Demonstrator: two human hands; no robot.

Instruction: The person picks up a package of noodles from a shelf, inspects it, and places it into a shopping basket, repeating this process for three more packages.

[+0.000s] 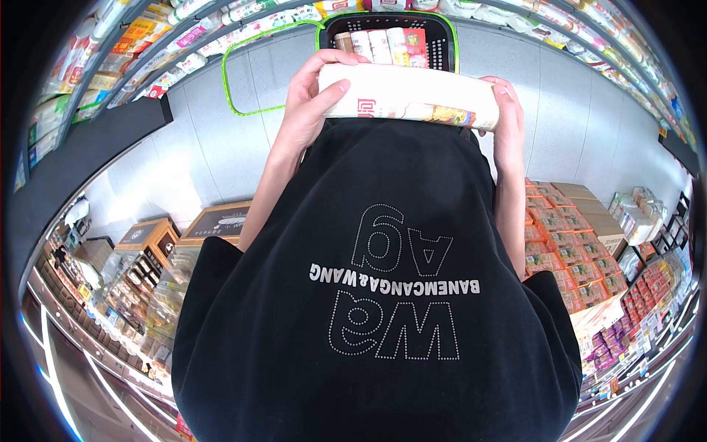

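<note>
Both my hands hold a long white roll-shaped packet [409, 96] with red print, level in front of my chest. My left hand [313, 99] grips its left end, thumb on top. My right hand [508, 114] wraps its right end. Just beyond the packet a black shopping basket [442, 44] with green rim and handles sits on the floor, holding several similar packets standing side by side. My black T-shirt with white lettering fills the lower middle of the view.
Shelves of packaged goods [169, 37] curve along the top left and top right. Stacked boxes of orange packets [574, 250] stand at the right. Wooden display stands [155, 239] with jars and packets are at the left. Pale floor tiles surround the basket.
</note>
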